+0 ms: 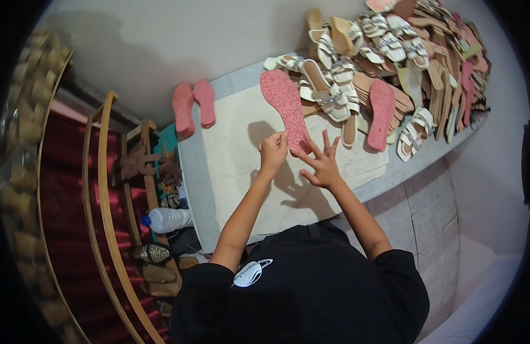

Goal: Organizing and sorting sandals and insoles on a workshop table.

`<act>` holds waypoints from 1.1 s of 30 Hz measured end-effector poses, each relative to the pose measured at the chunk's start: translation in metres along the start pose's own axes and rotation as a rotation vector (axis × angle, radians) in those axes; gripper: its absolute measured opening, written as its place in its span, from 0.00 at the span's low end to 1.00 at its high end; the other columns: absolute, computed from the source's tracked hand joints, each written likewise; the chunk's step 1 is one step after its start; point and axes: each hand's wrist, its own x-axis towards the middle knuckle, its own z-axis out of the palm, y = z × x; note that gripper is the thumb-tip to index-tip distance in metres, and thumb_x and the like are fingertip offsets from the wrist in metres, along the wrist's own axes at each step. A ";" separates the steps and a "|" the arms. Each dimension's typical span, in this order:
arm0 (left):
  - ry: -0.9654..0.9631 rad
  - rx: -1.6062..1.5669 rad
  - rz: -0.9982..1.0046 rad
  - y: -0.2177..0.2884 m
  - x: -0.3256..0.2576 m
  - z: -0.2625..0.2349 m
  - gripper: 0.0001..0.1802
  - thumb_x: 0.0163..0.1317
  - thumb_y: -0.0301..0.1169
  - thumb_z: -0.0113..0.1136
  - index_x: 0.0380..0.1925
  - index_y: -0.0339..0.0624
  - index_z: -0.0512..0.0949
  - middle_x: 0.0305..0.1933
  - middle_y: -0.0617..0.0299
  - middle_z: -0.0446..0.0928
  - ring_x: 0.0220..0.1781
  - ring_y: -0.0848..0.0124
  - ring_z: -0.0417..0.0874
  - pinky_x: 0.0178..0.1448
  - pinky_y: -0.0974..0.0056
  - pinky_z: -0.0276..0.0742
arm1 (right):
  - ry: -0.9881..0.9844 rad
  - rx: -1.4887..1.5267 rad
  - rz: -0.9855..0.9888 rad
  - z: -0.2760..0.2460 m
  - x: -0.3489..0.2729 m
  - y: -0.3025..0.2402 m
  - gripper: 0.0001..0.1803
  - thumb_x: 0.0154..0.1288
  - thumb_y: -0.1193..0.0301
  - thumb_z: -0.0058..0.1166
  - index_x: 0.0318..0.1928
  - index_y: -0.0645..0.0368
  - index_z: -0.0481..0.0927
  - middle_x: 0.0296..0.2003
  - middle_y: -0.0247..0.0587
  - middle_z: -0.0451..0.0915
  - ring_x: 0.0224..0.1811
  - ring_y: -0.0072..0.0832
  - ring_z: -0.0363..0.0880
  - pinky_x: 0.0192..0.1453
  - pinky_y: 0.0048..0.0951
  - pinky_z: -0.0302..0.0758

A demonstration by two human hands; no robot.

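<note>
A pink, speckled insole [283, 103] is held up over the cream cloth [236, 178] on the table, its wide end pointing away from me. My left hand [273, 155] is closed, pinching the insole's left edge near its narrow end. My right hand [322, 164] is open with fingers spread at the narrow end's right side; whether a fingertip touches it I cannot tell. Two piles of similar pink insoles [183, 112] lie at the table's far left. Another pink insole [381, 114] rests to the right, beside white strappy sandals [328, 100].
Sandals and a large heap of tan and pink sole pieces [445, 74] fill the table's far right. A lone white sandal [415, 133] lies near its edge. On the left are a wooden rack [104, 172], a clear bottle with a blue cap [168, 220] and several shoes [153, 253].
</note>
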 end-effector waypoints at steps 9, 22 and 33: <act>0.166 0.191 0.059 -0.001 -0.029 -0.061 0.11 0.59 0.31 0.51 0.33 0.34 0.78 0.23 0.56 0.78 0.25 0.75 0.78 0.32 0.70 0.71 | 0.001 0.284 -0.152 0.012 0.053 -0.008 0.31 0.60 0.50 0.40 0.64 0.40 0.56 0.66 0.36 0.48 0.69 0.49 0.35 0.63 0.62 0.22; 0.113 0.333 0.070 -0.013 -0.075 -0.078 0.09 0.58 0.36 0.50 0.29 0.47 0.79 0.22 0.63 0.77 0.26 0.69 0.76 0.42 0.60 0.52 | -0.379 -0.134 -0.438 0.050 0.140 0.040 0.29 0.62 0.47 0.32 0.64 0.34 0.55 0.65 0.27 0.51 0.69 0.44 0.39 0.62 0.63 0.21; 0.155 0.460 0.092 -0.042 -0.089 -0.102 0.10 0.59 0.35 0.48 0.30 0.48 0.79 0.23 0.63 0.76 0.30 0.68 0.75 0.48 0.55 0.50 | -0.512 0.024 -0.579 0.082 0.161 0.000 0.25 0.62 0.47 0.35 0.59 0.33 0.63 0.65 0.26 0.51 0.69 0.35 0.41 0.64 0.63 0.26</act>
